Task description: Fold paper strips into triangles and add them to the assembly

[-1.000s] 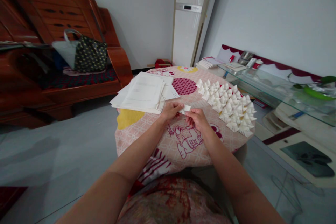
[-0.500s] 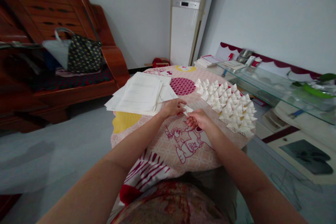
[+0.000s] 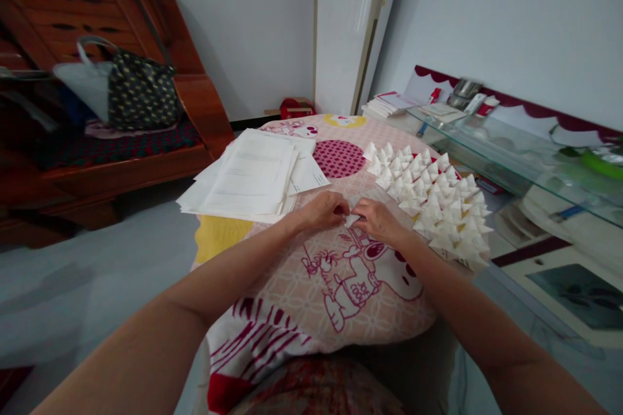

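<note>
Between my two hands is a small folded piece of white paper (image 3: 351, 220), mostly covered by the fingers. My left hand (image 3: 329, 209) is closed on its left side, fingertips pinched together. From the right, my right hand (image 3: 377, 219) pinches the same paper. Both hands are low over the pink patterned tablecloth (image 3: 311, 298). Just right of them stand rows of folded white paper boats (image 3: 433, 191) with pointed peaks. To the left lies a loose stack of white paper sheets (image 3: 250, 172), some with faint print.
A glass-topped cabinet (image 3: 516, 149) runs along the right wall, with papers (image 3: 392, 104), a metal container and a cup on it. At left is a wooden bench (image 3: 204, 110) carrying a dotted bag (image 3: 141, 91). A tall white air conditioner (image 3: 341, 45) stands behind the table.
Both hands have turned the paper and drawn closer together on it, with the right fingers now over its top. The view has shifted slightly.
</note>
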A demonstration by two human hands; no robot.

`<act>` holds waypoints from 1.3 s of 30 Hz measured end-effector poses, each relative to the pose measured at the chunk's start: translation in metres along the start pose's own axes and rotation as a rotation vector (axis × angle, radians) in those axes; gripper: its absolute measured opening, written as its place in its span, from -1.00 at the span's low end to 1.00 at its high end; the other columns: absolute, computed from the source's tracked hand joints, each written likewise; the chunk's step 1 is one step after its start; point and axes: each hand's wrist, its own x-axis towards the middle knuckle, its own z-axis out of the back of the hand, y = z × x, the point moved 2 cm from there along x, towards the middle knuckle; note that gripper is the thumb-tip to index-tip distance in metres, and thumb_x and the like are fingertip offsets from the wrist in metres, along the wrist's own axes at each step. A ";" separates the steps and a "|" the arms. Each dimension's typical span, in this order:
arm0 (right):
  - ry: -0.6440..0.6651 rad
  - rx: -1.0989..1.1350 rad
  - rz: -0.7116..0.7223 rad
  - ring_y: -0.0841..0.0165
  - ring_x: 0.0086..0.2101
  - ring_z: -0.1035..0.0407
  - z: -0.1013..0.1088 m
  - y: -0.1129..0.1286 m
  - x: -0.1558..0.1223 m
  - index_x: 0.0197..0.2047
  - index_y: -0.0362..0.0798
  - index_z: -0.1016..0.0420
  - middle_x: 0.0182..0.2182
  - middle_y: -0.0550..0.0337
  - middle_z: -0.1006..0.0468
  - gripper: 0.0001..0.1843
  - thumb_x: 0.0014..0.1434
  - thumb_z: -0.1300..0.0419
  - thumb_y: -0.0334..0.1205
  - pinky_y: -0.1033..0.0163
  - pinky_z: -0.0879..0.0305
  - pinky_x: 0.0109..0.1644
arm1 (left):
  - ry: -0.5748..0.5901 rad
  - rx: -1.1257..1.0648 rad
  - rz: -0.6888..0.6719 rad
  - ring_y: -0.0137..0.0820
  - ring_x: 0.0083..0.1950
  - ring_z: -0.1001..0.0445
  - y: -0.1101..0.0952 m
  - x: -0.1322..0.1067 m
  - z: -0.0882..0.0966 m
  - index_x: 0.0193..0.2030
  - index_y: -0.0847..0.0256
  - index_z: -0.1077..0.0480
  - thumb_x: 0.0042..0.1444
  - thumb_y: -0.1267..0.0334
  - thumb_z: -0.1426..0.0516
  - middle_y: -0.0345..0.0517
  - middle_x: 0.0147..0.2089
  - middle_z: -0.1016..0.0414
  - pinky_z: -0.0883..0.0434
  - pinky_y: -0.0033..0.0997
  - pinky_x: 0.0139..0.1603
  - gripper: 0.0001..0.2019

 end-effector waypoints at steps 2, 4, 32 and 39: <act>0.057 -0.012 0.034 0.26 -0.28 -0.38 -0.002 -0.003 0.001 -0.28 -0.11 -0.64 -0.31 0.06 -0.51 -0.95 0.15 -0.33 -0.34 0.19 -0.27 -0.16 | 0.052 0.029 -0.031 -0.42 -0.41 -0.31 0.001 0.004 0.004 -0.40 0.15 -0.58 -0.23 0.46 -0.35 -0.23 -0.44 -0.44 -0.16 -0.42 -0.34 -0.80; 0.093 -0.026 0.053 0.28 -0.29 -0.37 -0.002 -0.005 0.002 -0.27 -0.11 -0.64 -0.32 0.07 -0.50 -0.94 0.18 -0.34 -0.32 0.20 -0.27 -0.17 | 0.080 0.089 -0.061 -0.43 -0.41 -0.29 0.001 0.006 0.007 -0.39 0.14 -0.57 -0.27 0.42 -0.40 -0.23 -0.44 -0.43 -0.14 -0.42 -0.35 -0.76; 0.028 0.235 -0.381 0.44 -0.50 -0.33 -0.005 -0.007 -0.001 -0.37 -0.14 -0.64 -0.55 0.24 -0.50 -0.86 0.18 -0.26 -0.34 0.35 -0.12 -0.40 | 0.040 0.134 0.101 -0.47 -0.40 -0.42 0.010 -0.005 0.009 -0.35 0.26 -0.59 0.14 0.34 -0.19 -0.20 -0.41 -0.55 -0.26 -0.50 -0.33 -0.87; 0.077 0.452 -0.616 0.50 -0.66 -0.28 -0.009 -0.011 0.003 -0.45 -0.10 -0.51 -0.63 0.30 -0.45 -0.82 0.18 -0.22 -0.29 0.40 -0.08 -0.58 | 0.093 0.143 0.251 -0.48 -0.47 -0.35 0.014 0.004 0.014 -0.42 0.28 -0.60 0.09 0.27 -0.20 -0.22 -0.53 -0.47 -0.21 -0.47 -0.37 -0.83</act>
